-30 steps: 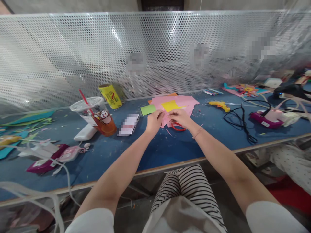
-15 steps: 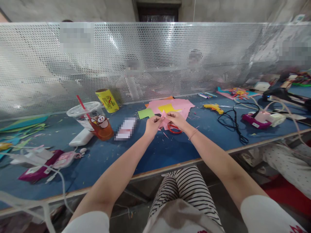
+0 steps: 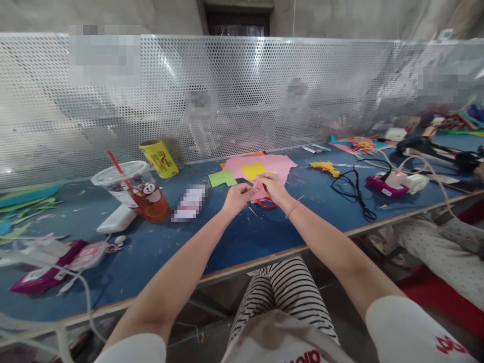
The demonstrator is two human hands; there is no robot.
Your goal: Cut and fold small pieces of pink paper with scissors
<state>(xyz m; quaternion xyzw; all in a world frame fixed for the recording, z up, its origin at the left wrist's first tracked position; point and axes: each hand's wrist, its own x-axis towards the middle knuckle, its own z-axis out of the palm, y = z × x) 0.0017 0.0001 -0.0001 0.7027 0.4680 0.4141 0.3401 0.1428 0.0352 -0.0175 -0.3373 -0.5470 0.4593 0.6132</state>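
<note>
Pinching small pink paper scrap [image 3: 259, 190] with left fingers [image 3: 245, 189] and right fingers [image 3: 266, 178] mid-frame, prob only half-done, leaving flat yellow paper [image 3: 252, 170] untouched.

Looks out from the wearer's head, high above the striped trousers [image 3: 287, 290], forward and down across a blue bench [image 3: 264, 239]. Faces a perforated screen [image 3: 242, 65] at twelve o'clock and sees over its top edge to a grey wall [image 3: 321, 20] behind. Takes in the left sleeve [image 3: 136, 350] near seven o'clock and the right sleeve [image 3: 397, 325] at four, both very near. Has the left hand [image 3: 239, 195] and right hand [image 3: 276, 186] close to mid-dial, farther off than the sleeves, nearer than the screen. Sweeps wide, past green paper strips [image 3: 38, 209] at nine o'clock and a purple power strip [image 3: 383, 187] at three.
</note>
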